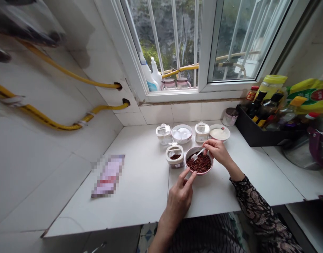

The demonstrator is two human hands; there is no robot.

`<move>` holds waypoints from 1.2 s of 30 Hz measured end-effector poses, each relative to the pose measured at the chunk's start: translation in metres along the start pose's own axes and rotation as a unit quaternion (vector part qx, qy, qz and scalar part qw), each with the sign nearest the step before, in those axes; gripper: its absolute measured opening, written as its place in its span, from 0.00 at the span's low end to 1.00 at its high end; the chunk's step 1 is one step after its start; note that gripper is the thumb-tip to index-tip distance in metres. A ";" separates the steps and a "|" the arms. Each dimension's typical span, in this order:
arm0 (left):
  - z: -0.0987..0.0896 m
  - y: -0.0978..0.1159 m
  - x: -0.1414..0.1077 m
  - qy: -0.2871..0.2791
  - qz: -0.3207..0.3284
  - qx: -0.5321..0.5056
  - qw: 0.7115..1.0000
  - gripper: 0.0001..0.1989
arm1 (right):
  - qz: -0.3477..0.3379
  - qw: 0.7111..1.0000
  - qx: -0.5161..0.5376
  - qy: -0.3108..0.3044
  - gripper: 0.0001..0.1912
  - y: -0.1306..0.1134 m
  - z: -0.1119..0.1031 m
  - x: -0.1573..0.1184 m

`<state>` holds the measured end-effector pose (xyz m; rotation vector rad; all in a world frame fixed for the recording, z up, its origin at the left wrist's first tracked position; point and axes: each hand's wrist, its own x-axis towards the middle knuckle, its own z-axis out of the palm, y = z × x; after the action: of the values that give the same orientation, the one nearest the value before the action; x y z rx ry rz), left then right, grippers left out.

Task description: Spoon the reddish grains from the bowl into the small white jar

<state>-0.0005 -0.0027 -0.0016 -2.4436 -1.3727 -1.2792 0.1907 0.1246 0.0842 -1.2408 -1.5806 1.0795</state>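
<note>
My right hand [215, 151] pinches the handle of a small white spoon [199, 154]. The spoon's head rests over dark red, peppercorn-like grains [199, 164] in a round bowl [200, 173]. With index and middle fingers stretched out and apart, my left hand [180, 195] touches the near left side of the bowl's rim. Just left of the bowl stands a small seasoning jar [175, 162], lid raised, with similar grains inside. Behind are two more such jars, a left one [164, 134] and a right one [202, 132], beside a bowl of white crystals [181, 134] and a bowl of pale granules [219, 133].
A blurred purple packet [109, 177] lies on the white counter [140, 196] at the left. To the right, a black box [261, 135] holds several bottles, near a steel pot [301, 151]. Another jar [230, 116] stands by the wall under the barred window [174, 95].
</note>
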 end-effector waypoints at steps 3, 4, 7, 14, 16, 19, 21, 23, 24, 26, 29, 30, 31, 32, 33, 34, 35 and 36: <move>0.000 0.000 0.000 -0.004 -0.002 0.003 1.000 0.28 | -0.026 0.999 -0.037 0.004 0.09 0.001 0.001 -0.001; 0.000 0.000 0.000 -0.003 -0.002 0.002 1.000 0.28 | -0.033 0.998 -0.047 0.006 0.10 0.002 0.002 -0.001; -0.001 0.000 0.001 -0.001 -0.004 0.003 1.000 0.28 | -0.032 0.998 -0.049 0.010 0.10 0.002 0.003 -0.002; 0.000 0.000 0.000 0.000 -0.004 -0.001 1.000 0.28 | 0.042 0.997 0.067 -0.004 0.10 0.001 0.002 0.000; 0.000 0.000 0.000 -0.001 -0.006 -0.003 1.000 0.28 | 0.053 0.994 0.100 -0.009 0.11 0.001 0.002 0.002; 0.000 0.000 0.000 -0.003 -0.008 -0.002 1.000 0.29 | 0.047 0.989 0.141 -0.003 0.14 -0.001 0.005 0.003; 0.000 0.000 0.000 -0.006 -0.009 -0.001 1.000 0.29 | 0.018 0.988 0.154 0.013 0.17 -0.004 0.012 0.000; 0.000 0.000 0.000 -0.006 -0.008 0.000 1.000 0.30 | -0.028 0.988 0.148 0.026 0.17 -0.007 0.023 -0.005; 0.000 -0.001 0.000 -0.004 -0.006 0.000 1.000 0.30 | -0.052 0.989 0.132 0.031 0.17 -0.009 0.029 -0.009; 0.000 -0.001 0.000 0.001 -0.002 0.002 1.000 0.31 | -0.092 0.993 0.073 0.023 0.15 -0.012 0.040 -0.018; 0.001 -0.001 0.000 0.005 0.003 0.004 1.000 0.31 | -0.189 0.981 -0.035 0.015 0.09 -0.015 0.048 -0.028; 0.001 -0.001 -0.001 0.005 0.003 0.004 1.000 0.30 | -0.211 0.976 -0.052 0.018 0.09 -0.016 0.048 -0.029; 0.001 -0.001 -0.001 0.005 0.003 0.004 1.000 0.30 | -0.221 0.973 -0.056 0.024 0.09 -0.015 0.046 -0.029; 0.000 -0.001 0.000 0.003 0.003 0.003 1.000 0.30 | -0.216 0.975 -0.051 0.032 0.09 -0.015 0.042 -0.027; 0.000 -0.001 0.000 0.002 0.001 0.002 1.000 0.30 | -0.200 0.978 -0.041 0.041 0.10 -0.014 0.036 -0.025; 0.000 0.000 0.000 0.000 0.000 0.001 1.000 0.30 | -0.177 0.982 -0.031 0.051 0.10 -0.013 0.030 -0.022; 0.000 0.000 0.000 -0.001 -0.002 0.000 1.000 0.30 | -0.157 0.986 -0.023 0.054 0.11 -0.011 0.023 -0.018; 0.000 0.000 0.000 -0.001 -0.003 0.000 1.000 0.30 | -0.144 0.988 -0.023 0.052 0.11 -0.009 0.016 -0.015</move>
<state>-0.0005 -0.0030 -0.0012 -2.4437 -1.3831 -1.2781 0.1759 0.1070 0.0869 -1.0418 -1.6509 0.7878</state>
